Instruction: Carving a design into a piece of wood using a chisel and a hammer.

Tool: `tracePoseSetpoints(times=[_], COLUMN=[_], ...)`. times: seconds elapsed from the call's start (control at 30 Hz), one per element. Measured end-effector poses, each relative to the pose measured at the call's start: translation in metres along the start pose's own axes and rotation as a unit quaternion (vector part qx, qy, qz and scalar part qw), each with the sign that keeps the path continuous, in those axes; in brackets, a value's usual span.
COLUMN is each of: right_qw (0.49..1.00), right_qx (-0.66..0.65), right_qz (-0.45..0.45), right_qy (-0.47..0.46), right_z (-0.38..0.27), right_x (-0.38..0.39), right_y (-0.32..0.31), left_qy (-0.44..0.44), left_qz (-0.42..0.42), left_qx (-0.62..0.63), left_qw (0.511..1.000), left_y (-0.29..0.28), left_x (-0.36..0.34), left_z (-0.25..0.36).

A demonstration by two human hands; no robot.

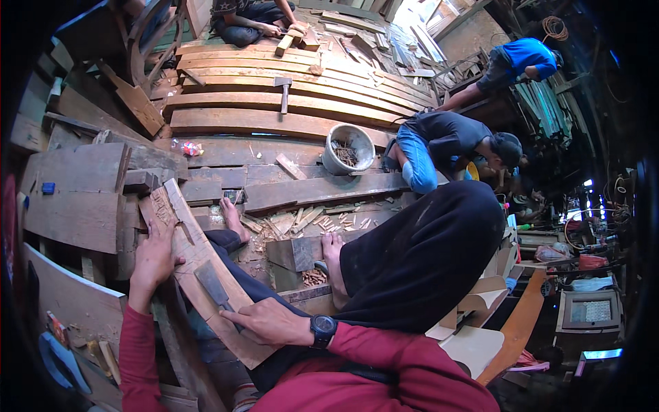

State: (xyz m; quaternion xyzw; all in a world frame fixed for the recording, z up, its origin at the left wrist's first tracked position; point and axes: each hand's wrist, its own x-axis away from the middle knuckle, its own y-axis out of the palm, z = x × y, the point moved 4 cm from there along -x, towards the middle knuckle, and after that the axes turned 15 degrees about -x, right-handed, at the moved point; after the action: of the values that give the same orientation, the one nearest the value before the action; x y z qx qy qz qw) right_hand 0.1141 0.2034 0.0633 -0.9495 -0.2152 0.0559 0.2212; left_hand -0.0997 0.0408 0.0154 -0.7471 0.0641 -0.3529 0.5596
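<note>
A curved wooden board (199, 266) slants across my lap, with rough carved cuts at its far end. My left hand (156, 253) lies on that end with its fingers stretched out, thumb towards the board's right edge. A wide, dark chisel blade (211, 283) rests flat over the middle of the board. Lower down, my right hand (271, 321) is closed around the chisel's handle end, the handle itself mostly hidden by the fingers. Between the two hands, a dark narrow cut or mark (186, 232) shows on the board.
A bucket of scraps (349, 150) stands ahead, near long planks (274, 123) and a hammer-like tool (283, 95). A wooden block (290, 254) sits by my foot among chips. One person (439, 141) crouches right, another (250, 20) sits far off, a third (515, 65) bends over.
</note>
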Motion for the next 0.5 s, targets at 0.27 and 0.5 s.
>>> tracePoseSetpoints(times=[0.27,0.5], right_qw=[1.0,0.999], right_qx=[-0.008,-0.032], right_qz=[-0.002,0.009], right_qy=[-0.012,0.006], right_z=[0.001,0.004], right_x=[-0.002,0.0], right_y=[0.0,0.0], left_qy=[0.005,0.008], left_qz=[0.022,0.012], left_qx=[-0.002,-0.008], left_qw=[1.0,1.0], left_y=[0.001,-0.006], left_x=[0.0,0.0], left_z=[-0.004,0.001])
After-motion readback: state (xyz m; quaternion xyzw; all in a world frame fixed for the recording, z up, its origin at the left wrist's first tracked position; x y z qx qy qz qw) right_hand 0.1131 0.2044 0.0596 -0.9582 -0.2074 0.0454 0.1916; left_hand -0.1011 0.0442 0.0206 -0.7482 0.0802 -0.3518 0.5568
